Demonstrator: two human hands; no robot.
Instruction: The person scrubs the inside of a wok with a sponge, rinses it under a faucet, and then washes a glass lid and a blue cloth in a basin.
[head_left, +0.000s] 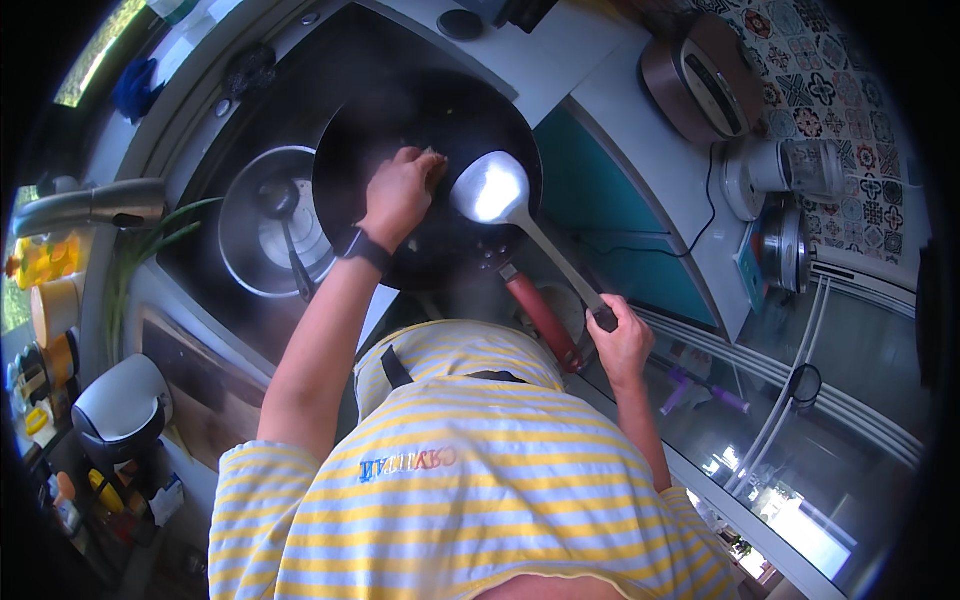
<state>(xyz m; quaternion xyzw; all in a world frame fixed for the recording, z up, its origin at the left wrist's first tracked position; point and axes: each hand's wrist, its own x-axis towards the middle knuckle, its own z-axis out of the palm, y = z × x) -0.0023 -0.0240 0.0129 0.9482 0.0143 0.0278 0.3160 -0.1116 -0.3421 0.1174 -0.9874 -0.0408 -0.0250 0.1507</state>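
Observation:
A dark wok (352, 187) with a red handle (541, 311) sits on the black cooktop (225, 195). My left hand (401, 191), a dark watch on its wrist, is over the wok with the fingers pinched around a small brownish piece (435, 171); what it is I cannot tell. In my right hand (624, 337) is the dark handle end of a metal wok spatula (491, 187). Its broad, shiny blade is above the right side of the wok, with the shaft slanting down towards me. A few small bits show on the dark wok surface.
Left of the wok stands a metal pot (244, 247) with a ladle (289, 240) in it. Green onions (124, 277) lie near the faucet (94, 206). A rice cooker (701, 79) and a small blender (795, 169) stand on the right counter, with a black cord nearby.

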